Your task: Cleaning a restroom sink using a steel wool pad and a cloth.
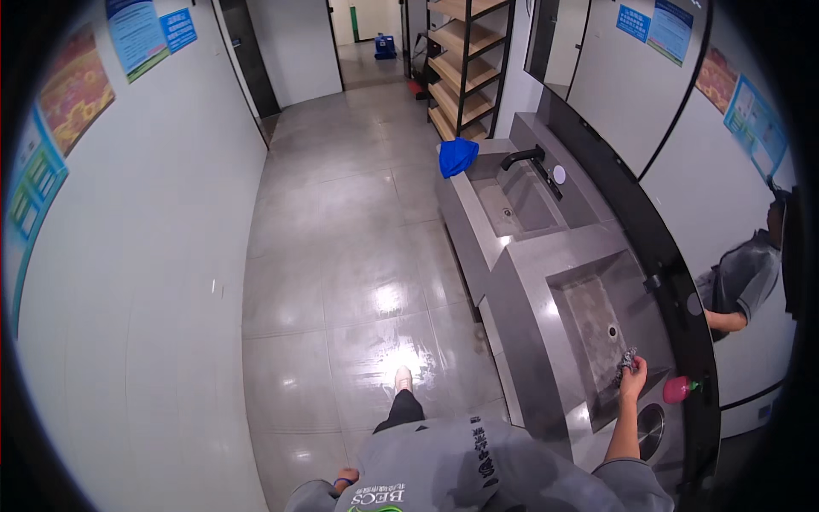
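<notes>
My right hand [633, 378] reaches into the nearer grey sink [589, 320], its fingers closed on a crumpled silvery-grey steel wool scourer [627, 358]. The scourer is over the near end of the basin, close to the drain [612, 331]; contact with the wall is hard to make out. Low by my left side, my left hand [346, 476] hangs with a dark band at the wrist. Its fingers are small and partly hidden. Beside my right hand, on the counter, stands a pink soap bottle [676, 390] with a green pump.
Farther along the counter is a second sink [512, 200] with a black faucet [522, 157]. A blue cloth [458, 157] lies on its far corner. Beyond stands a wooden-shelved rack [465, 68]. A mirror [725, 171] runs along the right. The tiled floor [367, 247] shines wet.
</notes>
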Tool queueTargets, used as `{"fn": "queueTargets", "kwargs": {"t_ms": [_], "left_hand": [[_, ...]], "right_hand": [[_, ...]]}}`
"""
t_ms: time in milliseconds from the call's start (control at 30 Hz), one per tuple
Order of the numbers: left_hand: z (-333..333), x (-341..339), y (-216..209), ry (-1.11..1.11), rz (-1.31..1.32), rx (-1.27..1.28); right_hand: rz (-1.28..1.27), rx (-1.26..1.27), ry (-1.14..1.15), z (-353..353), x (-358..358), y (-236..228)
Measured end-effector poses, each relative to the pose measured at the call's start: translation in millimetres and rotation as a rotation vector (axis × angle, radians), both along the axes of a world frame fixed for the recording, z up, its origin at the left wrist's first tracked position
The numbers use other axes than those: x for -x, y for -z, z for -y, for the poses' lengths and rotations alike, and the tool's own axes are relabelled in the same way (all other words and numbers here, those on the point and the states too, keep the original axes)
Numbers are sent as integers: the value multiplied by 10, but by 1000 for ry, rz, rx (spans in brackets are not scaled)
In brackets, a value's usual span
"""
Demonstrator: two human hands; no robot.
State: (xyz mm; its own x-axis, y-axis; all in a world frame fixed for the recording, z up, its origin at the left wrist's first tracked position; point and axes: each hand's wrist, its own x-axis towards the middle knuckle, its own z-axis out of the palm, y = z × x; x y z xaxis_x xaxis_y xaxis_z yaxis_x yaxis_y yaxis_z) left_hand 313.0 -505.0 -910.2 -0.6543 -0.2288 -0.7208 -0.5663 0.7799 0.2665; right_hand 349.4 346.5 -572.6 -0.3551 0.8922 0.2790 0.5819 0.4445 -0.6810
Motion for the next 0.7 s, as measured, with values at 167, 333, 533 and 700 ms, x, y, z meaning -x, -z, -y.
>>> {"fn": "queueTargets", "kwargs": {"t_ms": [167,333,533,700], "left_hand": [[326,1538,-23,40,27,-62],[236,3721,-444,-47,-78,-96],[-1167,6439,-1116,-85,-503,-496],[-2273,7142,-1534,-108,-324,-606]], "right_hand": [[34,139,357,-77,92,106],[-54,102,397,-188,580,-117],[25,-78,320,-492,1618,-490],[-100,-105,166,-688,3189,-776]]}}
